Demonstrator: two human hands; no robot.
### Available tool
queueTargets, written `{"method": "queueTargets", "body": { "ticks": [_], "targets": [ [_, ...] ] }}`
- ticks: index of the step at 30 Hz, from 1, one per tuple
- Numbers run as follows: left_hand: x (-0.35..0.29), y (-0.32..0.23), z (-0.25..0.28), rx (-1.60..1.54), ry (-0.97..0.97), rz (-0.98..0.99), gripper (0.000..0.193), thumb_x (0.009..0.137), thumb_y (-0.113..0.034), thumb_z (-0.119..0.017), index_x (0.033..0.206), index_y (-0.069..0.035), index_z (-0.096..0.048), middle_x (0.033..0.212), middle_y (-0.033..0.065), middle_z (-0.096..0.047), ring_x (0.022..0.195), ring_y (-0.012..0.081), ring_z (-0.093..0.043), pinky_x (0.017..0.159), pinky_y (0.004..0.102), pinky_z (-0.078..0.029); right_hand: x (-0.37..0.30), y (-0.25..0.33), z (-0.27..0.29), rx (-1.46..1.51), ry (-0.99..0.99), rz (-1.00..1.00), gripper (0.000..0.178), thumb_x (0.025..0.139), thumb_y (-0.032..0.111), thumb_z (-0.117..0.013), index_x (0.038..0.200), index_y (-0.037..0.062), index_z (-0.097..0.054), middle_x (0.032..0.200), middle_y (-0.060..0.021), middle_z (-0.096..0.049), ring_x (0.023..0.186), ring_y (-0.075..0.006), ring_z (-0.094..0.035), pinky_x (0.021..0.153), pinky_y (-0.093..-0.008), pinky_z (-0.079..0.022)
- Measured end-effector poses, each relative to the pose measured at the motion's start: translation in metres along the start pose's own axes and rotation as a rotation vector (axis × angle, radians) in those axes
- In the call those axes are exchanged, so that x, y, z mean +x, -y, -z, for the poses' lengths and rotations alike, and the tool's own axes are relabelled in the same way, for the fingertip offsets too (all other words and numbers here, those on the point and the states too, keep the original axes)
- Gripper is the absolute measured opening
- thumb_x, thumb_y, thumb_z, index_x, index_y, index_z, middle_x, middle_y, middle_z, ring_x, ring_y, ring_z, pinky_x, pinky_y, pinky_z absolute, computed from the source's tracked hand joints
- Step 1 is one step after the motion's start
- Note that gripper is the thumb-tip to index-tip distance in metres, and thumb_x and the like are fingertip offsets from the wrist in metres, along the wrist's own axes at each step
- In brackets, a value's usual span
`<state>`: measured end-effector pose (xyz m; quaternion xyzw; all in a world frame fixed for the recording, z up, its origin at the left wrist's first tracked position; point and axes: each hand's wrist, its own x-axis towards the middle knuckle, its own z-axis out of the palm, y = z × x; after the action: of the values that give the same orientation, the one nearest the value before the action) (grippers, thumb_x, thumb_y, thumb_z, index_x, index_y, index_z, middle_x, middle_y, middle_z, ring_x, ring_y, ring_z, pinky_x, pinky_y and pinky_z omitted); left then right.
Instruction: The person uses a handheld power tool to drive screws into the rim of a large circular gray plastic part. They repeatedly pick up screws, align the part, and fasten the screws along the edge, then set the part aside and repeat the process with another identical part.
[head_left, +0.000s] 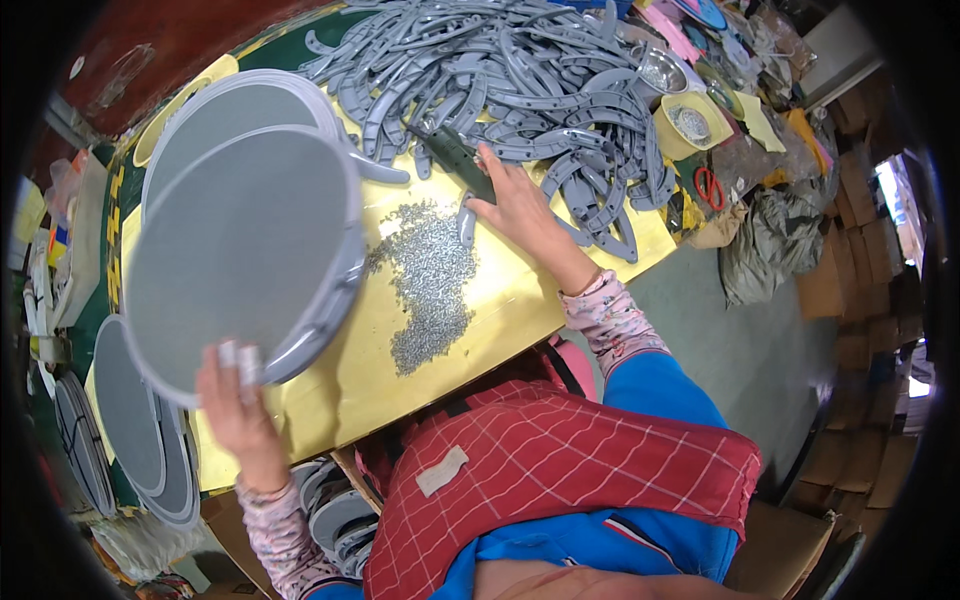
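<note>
My left hand (238,412), smeared by motion and with white wraps on some fingertips, overlaps the near rim of a large grey disc (245,255). Its fingers are stretched out and do not wrap the rim; whether they touch the disc I cannot tell. A glossy grey curved piece (325,325) runs along the disc's right edge. The disc lies tilted over a stack of similar discs (240,115). My right hand (520,205) is closed around a dark green hand tool (455,155). Beside its thumb lies a small grey curved part (467,222).
Small metal fasteners (430,290) spread over the yellow tabletop (520,290). A heap of grey curved parts (500,70) covers the back. At right are a yellow tub (690,125), a metal bowl (662,72) and red scissors (709,188). More discs (135,420) stand lower left.
</note>
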<state>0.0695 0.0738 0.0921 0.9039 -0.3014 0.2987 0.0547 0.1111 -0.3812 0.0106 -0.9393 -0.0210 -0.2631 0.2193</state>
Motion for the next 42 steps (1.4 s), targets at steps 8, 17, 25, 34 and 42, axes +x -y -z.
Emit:
{"method": "queueTargets", "body": {
  "ticks": [8,17,25,34,42],
  "targets": [
    [-0.105,0.173,0.084,0.649,0.005,0.449,0.037,0.1,0.005,-0.048,0.136,0.002,-0.059,0.133,0.0185,-0.066,0.117,0.0349,-0.066,0.097,0.0424,-0.055,0.085,-0.143,0.113,-0.48,-0.254,-0.196,0.016,0.093,0.024,-0.066,0.099,0.0123,-0.074,0.103,-0.0113,-0.07,0.1,-0.034,-0.065,0.084,-0.0458,-0.055],
    [-0.197,0.221,0.008,0.524,0.142,0.505,0.055,0.085,-0.01,-0.07,0.138,-0.006,-0.059,0.134,0.0173,-0.063,0.126,0.0354,-0.059,0.105,0.0434,-0.048,0.07,-0.322,0.204,-0.835,-0.286,0.065,0.025,0.101,0.02,-0.051,0.104,0.0039,-0.07,0.098,-0.0191,-0.07,0.095,-0.0381,-0.066,0.084,-0.0484,-0.051],
    [-0.038,-0.03,-0.025,-0.675,-0.026,0.271,0.065,0.093,-0.028,-0.073,0.147,-0.003,-0.048,0.149,0.0194,-0.049,0.139,0.0388,-0.046,0.114,0.0476,-0.039,0.042,0.09,0.073,0.461,0.135,0.24,0.017,0.098,0.009,-0.056,0.106,-0.0025,-0.065,0.11,-0.018,-0.069,0.099,-0.0245,-0.066,0.088,-0.0355,-0.054],
    [-0.032,-0.059,-0.033,-0.747,-0.285,0.268,0.034,0.079,0.0,-0.076,0.113,0.0,-0.072,0.106,0.0141,-0.073,0.094,0.0317,-0.072,0.077,0.0381,-0.058,0.062,0.182,-0.004,0.427,0.325,0.63,0.018,0.084,-0.008,-0.069,0.1,-0.0026,-0.069,0.097,-0.0147,-0.073,0.09,-0.0308,-0.071,0.079,-0.0348,-0.055],
    [-0.051,-0.096,-0.042,-0.36,0.143,0.271,0.028,0.079,-0.002,-0.069,0.107,-0.003,-0.071,0.109,0.0109,-0.063,0.107,0.0296,-0.062,0.091,0.0399,-0.051,0.138,0.083,-0.1,-0.034,0.31,0.849,0.021,0.08,0.008,-0.073,0.099,0.0092,-0.063,0.1,-0.0042,-0.063,0.101,-0.0255,-0.062,0.083,-0.0369,-0.053]
  ]
}}
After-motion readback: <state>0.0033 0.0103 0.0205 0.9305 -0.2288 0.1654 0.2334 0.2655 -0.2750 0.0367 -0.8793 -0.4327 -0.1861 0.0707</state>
